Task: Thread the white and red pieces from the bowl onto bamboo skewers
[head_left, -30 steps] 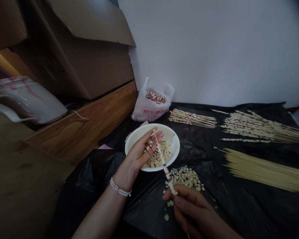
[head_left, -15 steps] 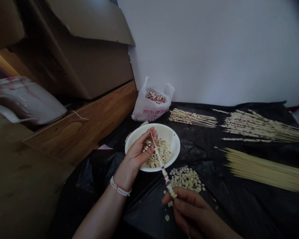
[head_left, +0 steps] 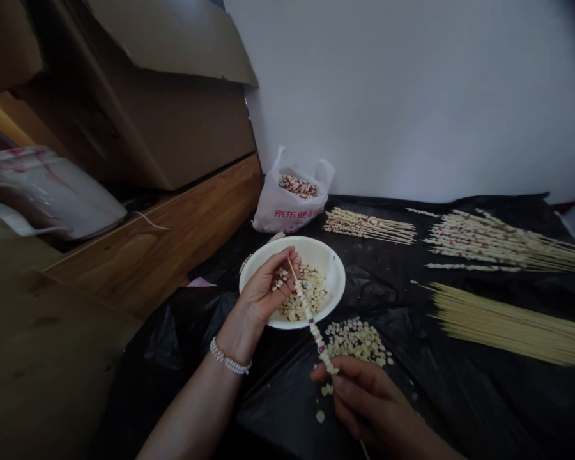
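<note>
My right hand point(head_left: 368, 399) pinches a thin wooden skewer point(head_left: 320, 342) strung with white and dark-red corn kernels, its bare end showing below my fingers. The skewer slants up and left, its bare tip at the fingers of my left hand point(head_left: 268, 284). That hand is curled, with loose corn kernels point(head_left: 280, 278) in it; whether a kernel sits between the fingertips I cannot tell. Beneath it stands a white bowl point(head_left: 336, 281) holding more kernels. A pile of pale kernels point(head_left: 359, 342) lies on the black plastic sheet point(head_left: 278, 409), just beyond my right hand.
A white plastic bag point(head_left: 287, 214) with corn cobs stands behind the bowl. Strung skewers lie in a small bunch point(head_left: 368, 227) and a larger one point(head_left: 489, 239). Bare skewers point(head_left: 508, 322) lie at right. A cardboard box point(head_left: 172, 121) and a white jug point(head_left: 62, 191) are at left.
The view has shifted very slightly. Both hands keep nearly the same pose on the skewer; a bit more of its lower bare end shows below my right hand.
</note>
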`<state>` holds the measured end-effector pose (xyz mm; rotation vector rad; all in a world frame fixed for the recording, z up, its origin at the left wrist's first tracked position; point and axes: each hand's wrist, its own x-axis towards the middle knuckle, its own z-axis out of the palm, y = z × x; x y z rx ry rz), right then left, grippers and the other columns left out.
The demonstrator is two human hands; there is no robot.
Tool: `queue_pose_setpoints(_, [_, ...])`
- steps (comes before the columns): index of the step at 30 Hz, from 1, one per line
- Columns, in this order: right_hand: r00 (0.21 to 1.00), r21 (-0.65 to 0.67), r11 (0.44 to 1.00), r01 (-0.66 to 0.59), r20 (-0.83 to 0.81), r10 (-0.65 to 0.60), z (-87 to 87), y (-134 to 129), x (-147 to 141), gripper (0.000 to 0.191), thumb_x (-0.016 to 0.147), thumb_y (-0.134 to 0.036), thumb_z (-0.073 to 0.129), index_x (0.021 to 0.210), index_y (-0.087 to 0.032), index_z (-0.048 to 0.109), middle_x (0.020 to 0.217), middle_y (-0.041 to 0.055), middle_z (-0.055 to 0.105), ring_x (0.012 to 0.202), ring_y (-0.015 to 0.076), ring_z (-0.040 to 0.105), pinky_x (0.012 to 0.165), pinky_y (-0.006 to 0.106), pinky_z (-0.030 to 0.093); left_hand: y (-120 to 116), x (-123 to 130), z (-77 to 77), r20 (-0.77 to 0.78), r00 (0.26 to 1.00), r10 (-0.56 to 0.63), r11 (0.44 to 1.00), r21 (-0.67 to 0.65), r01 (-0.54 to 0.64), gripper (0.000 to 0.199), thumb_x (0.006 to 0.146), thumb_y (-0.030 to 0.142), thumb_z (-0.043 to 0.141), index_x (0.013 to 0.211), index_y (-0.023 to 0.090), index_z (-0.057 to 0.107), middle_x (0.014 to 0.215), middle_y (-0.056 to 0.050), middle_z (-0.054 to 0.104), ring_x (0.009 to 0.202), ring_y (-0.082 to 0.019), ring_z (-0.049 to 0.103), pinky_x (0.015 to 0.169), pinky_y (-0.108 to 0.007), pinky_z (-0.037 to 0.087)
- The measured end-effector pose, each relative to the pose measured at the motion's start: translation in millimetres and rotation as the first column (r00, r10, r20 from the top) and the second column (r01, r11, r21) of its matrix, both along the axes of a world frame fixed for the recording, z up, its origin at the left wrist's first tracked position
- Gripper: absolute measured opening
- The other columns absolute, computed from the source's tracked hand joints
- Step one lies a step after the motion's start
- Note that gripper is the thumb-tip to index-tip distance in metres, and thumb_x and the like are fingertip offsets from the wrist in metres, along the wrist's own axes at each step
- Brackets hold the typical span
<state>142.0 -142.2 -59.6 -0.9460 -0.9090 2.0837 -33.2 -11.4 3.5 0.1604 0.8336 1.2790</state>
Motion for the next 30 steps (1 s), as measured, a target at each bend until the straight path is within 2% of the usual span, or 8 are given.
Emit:
queue_pose_setpoints(3, [1.000, 0.012, 1.000, 0.012, 0.004, -0.012, 1.2, 0, 1, 0.046, 0.076, -0.058, 0.074, 0.097, -0.018, 0.071, 0.044, -0.0096, 0.043, 0.041, 0.0066, 0.027, 0.043, 0.020, 0.016, -1, 1, 0.9, 0.026, 0.999, 0.022, 1.000, 0.001, -0.022, 0.026, 0.087, 0.008, 0.063, 0.113, 0.010, 0.066, 0.083, -0.006, 0.074, 0.069, -0.012, 0.071, 0.064, -0.019, 0.059])
queue_pose_setpoints(6, [1.000, -0.004, 1.000, 0.025, -0.001, -0.025, 1.9, 1, 2, 0.043, 0.078, -0.056, 0.074, 0.098, -0.019, 0.071, 0.046, -0.0102, 0.042, 0.042, 0.0062, 0.026, 0.044, 0.020, 0.016, -2, 2, 1.7, 0.014, 1.000, -0.013, 1.000, 0.013, 0.013, 0.026, 0.091, 0.014, 0.060, 0.117, 0.012, 0.067, 0.085, -0.006, 0.074, 0.071, -0.013, 0.071, 0.062, -0.019, 0.058])
queue_pose_setpoints(13, [1.000, -0.020, 1.000, 0.015, -0.025, -0.016, 0.2, 0, 3, 0.040, 0.079, -0.054, 0.074, 0.098, -0.019, 0.072, 0.046, -0.0103, 0.041, 0.042, 0.0059, 0.024, 0.043, 0.020, 0.013, -2, 2, -2.4, 0.003, 1.000, -0.007, 1.000, -0.008, 0.007, 0.043, 0.089, 0.008, 0.061, 0.130, 0.022, 0.063, 0.091, -0.003, 0.076, 0.074, -0.011, 0.070, 0.064, -0.016, 0.056])
queue_pose_setpoints(16, [0.999, -0.028, 0.999, 0.018, -0.045, -0.019, 3.0, 0, 2, 0.042, 0.078, -0.055, 0.075, 0.097, -0.017, 0.073, 0.044, -0.0104, 0.040, 0.042, 0.0058, 0.024, 0.043, 0.020, 0.014, -2, 2, -1.6, 0.037, 0.999, -0.004, 1.000, -0.023, 0.004, 0.041, 0.093, 0.009, 0.055, 0.133, 0.018, 0.060, 0.083, -0.002, 0.075, 0.068, -0.009, 0.069, 0.061, -0.015, 0.055])
queue_pose_setpoints(21, [0.999, -0.035, 0.999, 0.008, -0.043, -0.009, 10.7, 1, 1, 0.044, 0.075, -0.056, 0.078, 0.094, -0.017, 0.075, 0.044, -0.0103, 0.040, 0.041, 0.0052, 0.023, 0.042, 0.019, 0.015, -3, 5, 2.8, 0.136, 0.987, 0.084, 0.996, -0.046, -0.079, 0.041, 0.094, 0.012, 0.056, 0.135, 0.013, 0.055, 0.080, -0.003, 0.074, 0.065, -0.010, 0.070, 0.064, -0.017, 0.058])
queue_pose_setpoints(30, [0.999, -0.041, 0.999, 0.001, -0.050, -0.003, 9.5, 0, 2, 0.044, 0.074, -0.058, 0.078, 0.094, -0.019, 0.074, 0.044, -0.0105, 0.039, 0.041, 0.0050, 0.025, 0.042, 0.018, 0.017, -1, 7, 2.1, 0.104, 0.990, 0.098, 0.995, -0.042, -0.094, 0.043, 0.094, 0.011, 0.056, 0.137, 0.013, 0.055, 0.081, -0.003, 0.074, 0.065, -0.010, 0.071, 0.065, -0.016, 0.058])
